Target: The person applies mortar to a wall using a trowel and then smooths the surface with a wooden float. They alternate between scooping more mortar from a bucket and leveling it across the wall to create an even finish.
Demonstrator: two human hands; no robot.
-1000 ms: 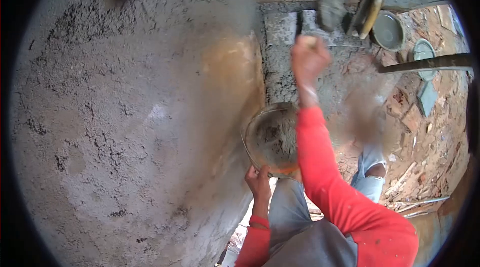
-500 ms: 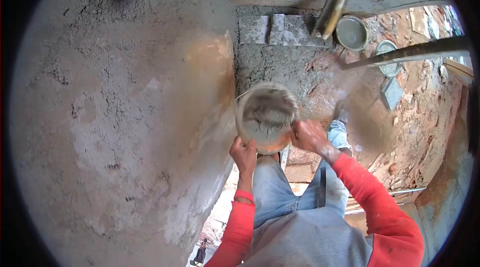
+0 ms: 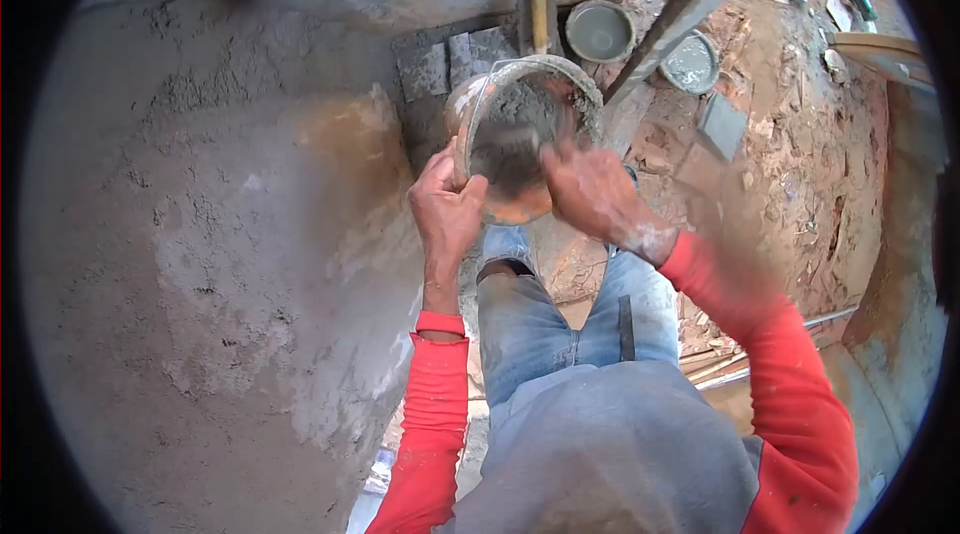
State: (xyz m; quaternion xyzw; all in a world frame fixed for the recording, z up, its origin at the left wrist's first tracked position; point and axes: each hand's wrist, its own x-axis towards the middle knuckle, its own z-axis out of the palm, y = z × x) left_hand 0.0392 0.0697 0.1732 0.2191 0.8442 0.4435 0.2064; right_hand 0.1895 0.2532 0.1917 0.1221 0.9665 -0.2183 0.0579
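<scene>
A mortar-smeared bucket (image 3: pixel 467 114) with a thin wire handle hangs tilted in front of my legs, its mouth facing me. Wet grey mortar (image 3: pixel 530 104) coats its inside. My left hand (image 3: pixel 447 204) is closed on the bucket's left rim, thumb toward the opening. Over the lower right of the mouth is my right hand (image 3: pixel 595 192), its fingers curled and reaching inside, slightly blurred. A pale, smeared shape (image 3: pixel 515 141) shows in the mortar beside those fingers; I cannot tell what the right hand grips.
A rough plastered wall (image 3: pixel 230 264) fills the left side. Beyond the bucket stand a wooden post (image 3: pixel 690 14), a basin of grey water (image 3: pixel 600 31) and another round basin (image 3: pixel 690 64). A grey tile (image 3: pixel 721 126) lies on the rubble-strewn reddish ground (image 3: pixel 790 184).
The bucket has moved up and away from my body in view. My right hand has left its right rim and now reaches over the mouth. My left hand stays on the left rim.
</scene>
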